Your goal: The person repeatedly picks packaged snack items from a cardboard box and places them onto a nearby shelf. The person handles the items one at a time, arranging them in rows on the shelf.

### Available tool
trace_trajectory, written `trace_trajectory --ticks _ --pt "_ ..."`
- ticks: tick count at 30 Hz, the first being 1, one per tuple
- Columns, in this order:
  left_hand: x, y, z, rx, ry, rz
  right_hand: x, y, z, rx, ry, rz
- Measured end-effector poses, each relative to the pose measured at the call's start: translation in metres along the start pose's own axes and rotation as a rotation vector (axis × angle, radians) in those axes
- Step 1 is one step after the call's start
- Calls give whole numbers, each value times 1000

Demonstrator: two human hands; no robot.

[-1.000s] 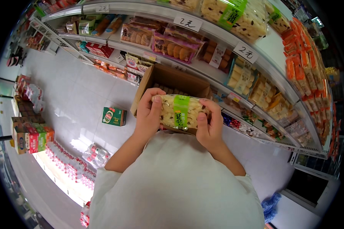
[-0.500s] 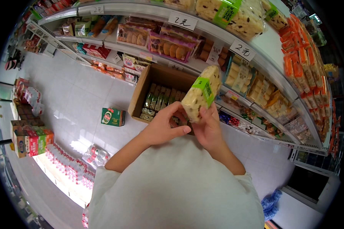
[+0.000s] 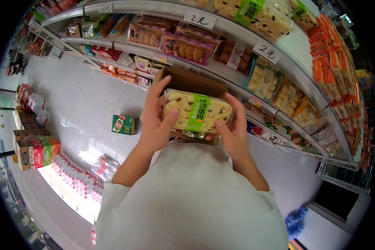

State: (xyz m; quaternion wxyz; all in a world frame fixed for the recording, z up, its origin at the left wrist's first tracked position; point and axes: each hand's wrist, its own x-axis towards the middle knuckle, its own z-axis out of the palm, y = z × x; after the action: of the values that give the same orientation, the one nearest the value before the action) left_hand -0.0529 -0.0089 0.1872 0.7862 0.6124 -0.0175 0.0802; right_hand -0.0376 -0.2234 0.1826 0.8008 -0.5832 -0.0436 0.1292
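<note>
Between my two hands I hold a clear-wrapped puffed-rice-style pastry pack point(image 3: 181, 111), pale yellow with dark raisin-like bits and a green label band facing up. My left hand point(image 3: 157, 118) grips its left end, thumb on the front. At the right end my right hand point(image 3: 234, 125) closes on it the same way. Just beneath is an open cardboard box point(image 3: 196, 81); the pack and my hands cover most of its contents, and only a little shiny wrapping shows at the near side.
Curved store shelves point(image 3: 154, 47) with packaged pastries and price cards arc ahead and to the right. Similar large packs point(image 3: 262, 16) lie on the top shelf beside orange-wrapped packets point(image 3: 329, 62). On the floor at left are a green box point(image 3: 125, 125) and shrink-wrapped bottles point(image 3: 77, 177).
The pastry pack has turned from upright and tilted in my right hand to lying level, label up. My left hand has moved up and taken hold of its left end.
</note>
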Motion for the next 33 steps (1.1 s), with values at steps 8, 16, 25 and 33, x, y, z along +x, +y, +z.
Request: trace_trajectory --ticks 8,16,25,33 --pt "0 4 -1 289 12 -29 3 16 -11 -323 -49 -273" --pt "9 -14 2 392 -93 402 8 7 -3 264 100 101" --pt "9 -26 6 472 66 336 12 24 -23 -459 145 -414" --pt "35 -23 14 374 -305 665 34 -89 -22 -1277 -291 -642"
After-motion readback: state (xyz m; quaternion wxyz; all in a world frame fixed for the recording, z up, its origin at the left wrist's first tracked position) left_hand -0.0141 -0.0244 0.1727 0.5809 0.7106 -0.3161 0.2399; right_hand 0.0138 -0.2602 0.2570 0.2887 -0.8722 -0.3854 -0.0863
